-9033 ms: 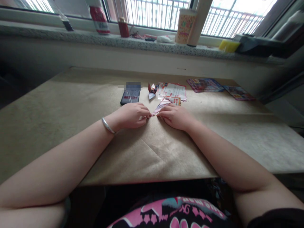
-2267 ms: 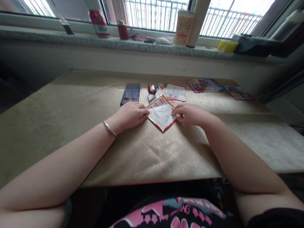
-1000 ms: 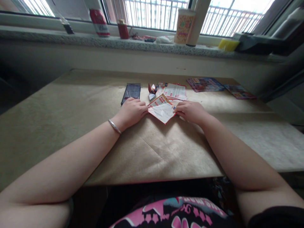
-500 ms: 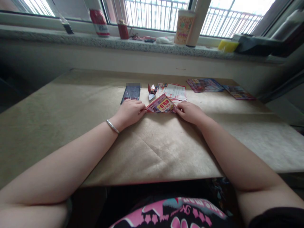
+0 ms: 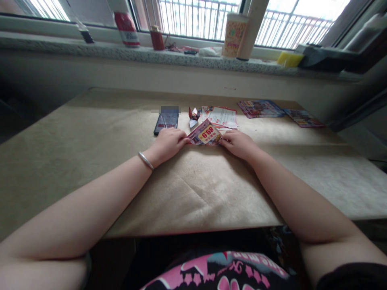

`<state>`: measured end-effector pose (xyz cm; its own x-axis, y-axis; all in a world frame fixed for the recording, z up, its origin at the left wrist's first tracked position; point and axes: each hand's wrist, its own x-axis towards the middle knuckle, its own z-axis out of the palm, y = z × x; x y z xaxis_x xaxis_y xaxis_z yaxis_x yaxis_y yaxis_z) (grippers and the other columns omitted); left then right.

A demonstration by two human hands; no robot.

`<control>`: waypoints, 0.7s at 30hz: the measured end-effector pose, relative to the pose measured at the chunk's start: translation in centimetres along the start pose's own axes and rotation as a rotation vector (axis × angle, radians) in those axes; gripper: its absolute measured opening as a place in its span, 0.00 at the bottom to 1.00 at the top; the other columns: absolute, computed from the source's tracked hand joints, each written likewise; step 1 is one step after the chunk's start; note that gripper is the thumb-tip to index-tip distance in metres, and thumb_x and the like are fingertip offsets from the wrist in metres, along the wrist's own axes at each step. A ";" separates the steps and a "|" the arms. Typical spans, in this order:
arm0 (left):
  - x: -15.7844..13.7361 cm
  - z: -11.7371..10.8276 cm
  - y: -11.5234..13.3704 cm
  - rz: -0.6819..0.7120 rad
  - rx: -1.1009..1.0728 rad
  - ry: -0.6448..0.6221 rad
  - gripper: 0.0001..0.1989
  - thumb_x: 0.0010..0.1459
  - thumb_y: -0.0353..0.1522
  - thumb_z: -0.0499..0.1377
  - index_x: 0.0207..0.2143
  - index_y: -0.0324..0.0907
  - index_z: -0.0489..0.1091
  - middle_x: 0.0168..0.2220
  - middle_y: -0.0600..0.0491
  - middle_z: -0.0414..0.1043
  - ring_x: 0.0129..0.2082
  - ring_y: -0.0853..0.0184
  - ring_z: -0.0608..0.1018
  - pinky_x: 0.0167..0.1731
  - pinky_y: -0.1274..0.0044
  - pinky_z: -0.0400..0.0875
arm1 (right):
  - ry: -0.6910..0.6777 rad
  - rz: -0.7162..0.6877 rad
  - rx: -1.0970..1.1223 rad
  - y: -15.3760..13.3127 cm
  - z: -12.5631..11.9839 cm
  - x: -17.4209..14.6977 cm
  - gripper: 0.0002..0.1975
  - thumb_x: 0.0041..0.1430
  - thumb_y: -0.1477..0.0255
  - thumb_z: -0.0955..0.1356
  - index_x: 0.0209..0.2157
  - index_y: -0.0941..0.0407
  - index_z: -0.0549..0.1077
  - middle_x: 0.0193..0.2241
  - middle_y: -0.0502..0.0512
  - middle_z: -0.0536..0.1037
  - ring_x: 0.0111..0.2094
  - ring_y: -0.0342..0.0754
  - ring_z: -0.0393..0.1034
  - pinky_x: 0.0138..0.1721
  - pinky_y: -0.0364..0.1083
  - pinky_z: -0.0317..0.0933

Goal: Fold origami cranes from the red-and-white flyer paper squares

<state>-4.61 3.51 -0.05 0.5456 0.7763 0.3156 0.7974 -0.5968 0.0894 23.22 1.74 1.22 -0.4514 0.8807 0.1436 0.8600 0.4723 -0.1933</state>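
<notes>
A folded paper flyer [image 5: 206, 133], purple and red with a yellow patch of red printed numbers, forms a triangle whose point faces away from me. My left hand [image 5: 171, 141] pinches its left corner; a silver bangle circles that wrist. At the right corner, the fingers of my right hand [image 5: 237, 141] are closed on the paper. Just past the flyer stands a small folded paper piece [image 5: 194, 117] with pointed flaps. Beside it lie white and red printed sheets [image 5: 222, 116], partly hidden by the flyer. A dark phone [image 5: 167, 119] lies beyond my left hand.
Two sets of colourful flyers, one here [image 5: 260, 108] and another [image 5: 304, 118], lie at the table's back right. The table [image 5: 193, 189] has a creased tan cover. On the windowsill [image 5: 193, 59] stand a red can [image 5: 127, 30], a patterned cup [image 5: 234, 35] and a yellow object [image 5: 290, 59].
The folded flyer has shifted slightly and shows more of its printed face. My right hand has moved a little to the left; both hands keep hold of the corners.
</notes>
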 end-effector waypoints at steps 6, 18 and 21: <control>-0.1 0.0 0.4 -0.061 0.060 -0.004 0.17 0.65 0.42 0.53 0.33 0.42 0.76 0.30 0.49 0.77 0.34 0.61 0.76 0.36 0.71 0.62 | -0.037 0.142 -0.011 0.1 0.0 0.2 0.17 0.64 0.62 0.62 0.28 0.55 0.76 0.32 0.58 0.80 0.34 0.50 0.70 0.30 0.46 0.57; -0.1 -0.4 1.9 -0.083 0.139 0.014 0.18 0.63 0.45 0.55 0.46 0.44 0.73 0.35 0.48 0.78 0.38 0.57 0.76 0.38 0.69 0.60 | 0.169 0.247 -0.112 -1.4 1.4 0.0 0.23 0.55 0.47 0.67 0.32 0.54 0.73 0.35 0.60 0.80 0.34 0.54 0.72 0.27 0.47 0.55; 0.0 -0.3 1.7 -0.100 0.123 0.010 0.18 0.63 0.45 0.56 0.48 0.46 0.73 0.35 0.49 0.78 0.37 0.58 0.75 0.38 0.69 0.60 | 0.179 0.249 -0.101 -1.2 1.5 0.2 0.23 0.53 0.47 0.68 0.31 0.54 0.73 0.33 0.61 0.80 0.34 0.54 0.72 0.29 0.47 0.57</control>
<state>-3.33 2.40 0.37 0.4598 0.8284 0.3199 0.8735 -0.4867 0.0048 21.72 1.39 0.06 -0.1829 0.9440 0.2745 0.9620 0.2294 -0.1479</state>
